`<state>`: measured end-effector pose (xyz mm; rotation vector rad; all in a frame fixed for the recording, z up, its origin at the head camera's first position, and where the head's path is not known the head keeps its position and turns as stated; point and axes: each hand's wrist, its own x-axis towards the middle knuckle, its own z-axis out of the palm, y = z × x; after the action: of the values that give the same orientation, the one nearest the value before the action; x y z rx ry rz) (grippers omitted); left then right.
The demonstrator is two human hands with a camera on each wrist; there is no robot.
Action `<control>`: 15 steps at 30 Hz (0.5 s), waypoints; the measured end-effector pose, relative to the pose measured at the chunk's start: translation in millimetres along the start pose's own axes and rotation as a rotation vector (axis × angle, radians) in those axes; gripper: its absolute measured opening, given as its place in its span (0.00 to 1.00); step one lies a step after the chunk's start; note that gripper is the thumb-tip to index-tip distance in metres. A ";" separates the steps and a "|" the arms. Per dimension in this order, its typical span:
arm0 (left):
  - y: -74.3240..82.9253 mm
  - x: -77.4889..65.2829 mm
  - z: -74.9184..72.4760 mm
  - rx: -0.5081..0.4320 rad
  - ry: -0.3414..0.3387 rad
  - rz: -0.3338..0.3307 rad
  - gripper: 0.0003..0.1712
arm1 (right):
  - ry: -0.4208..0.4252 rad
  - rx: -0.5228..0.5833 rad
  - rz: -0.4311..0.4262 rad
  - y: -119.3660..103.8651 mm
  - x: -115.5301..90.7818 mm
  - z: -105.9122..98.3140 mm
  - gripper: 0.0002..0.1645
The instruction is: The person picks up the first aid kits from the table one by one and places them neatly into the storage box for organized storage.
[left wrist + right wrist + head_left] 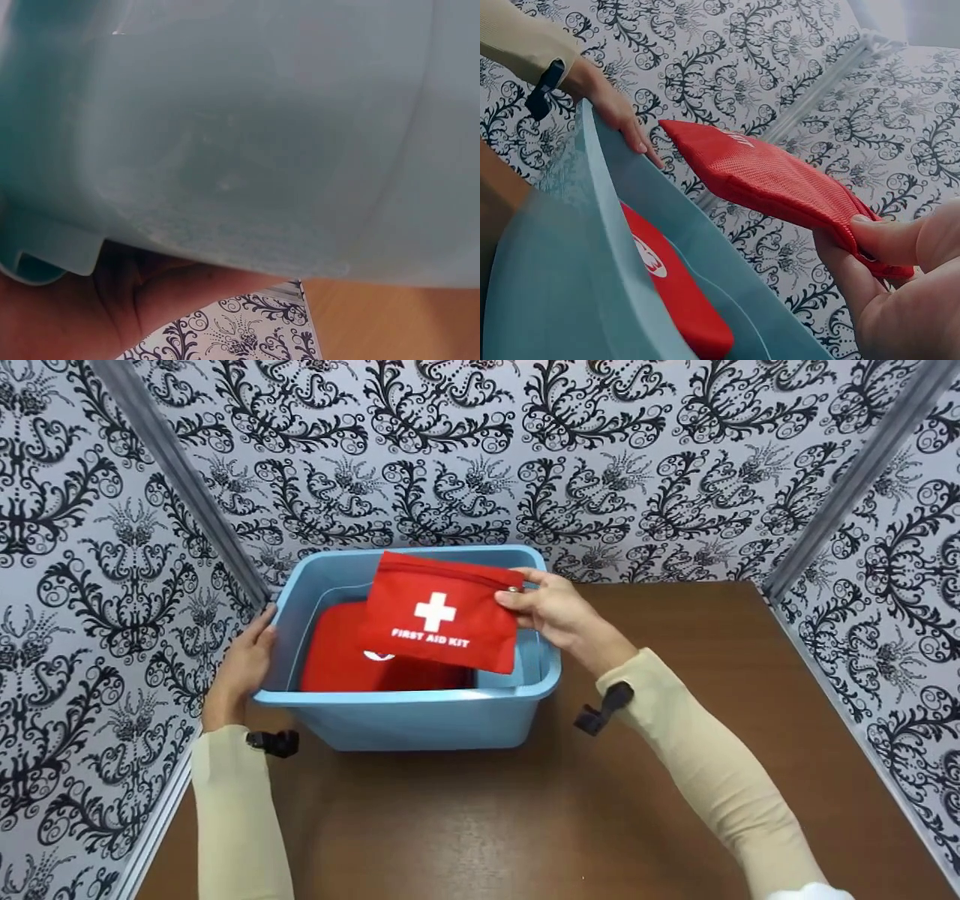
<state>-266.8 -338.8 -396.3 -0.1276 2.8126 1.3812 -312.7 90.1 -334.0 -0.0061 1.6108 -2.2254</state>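
Note:
A red first aid pouch with a white cross is raised over a blue plastic bin. My right hand pinches the pouch's right end near the zipper, thumb on top and fingers underneath. In the right wrist view the pouch appears edge-on, slim and padded. My left hand holds the bin's left rim, and the right wrist view shows fingertips at that edge. Inside the bin lies a larger red case, its white emblem partly covered by the pouch in the head view.
The bin stands on a brown wooden table, near the back wall. Black-and-white patterned panels enclose the back and both sides, joined by grey corner posts.

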 end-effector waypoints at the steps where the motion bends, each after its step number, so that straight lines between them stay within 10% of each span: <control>1: -0.4 0.1 -0.1 -0.002 0.001 -0.002 0.31 | -0.001 0.001 0.004 -1.0 2.4 3.9 0.26; 15: -1.8 0.0 -0.6 -0.017 -0.002 -0.026 0.30 | 0.014 -0.061 0.022 -1.7 40.1 53.5 0.25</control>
<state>-266.6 -340.4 -397.3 -0.1619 2.7883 1.3994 -338.0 29.1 -323.2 0.0109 1.6783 -2.1635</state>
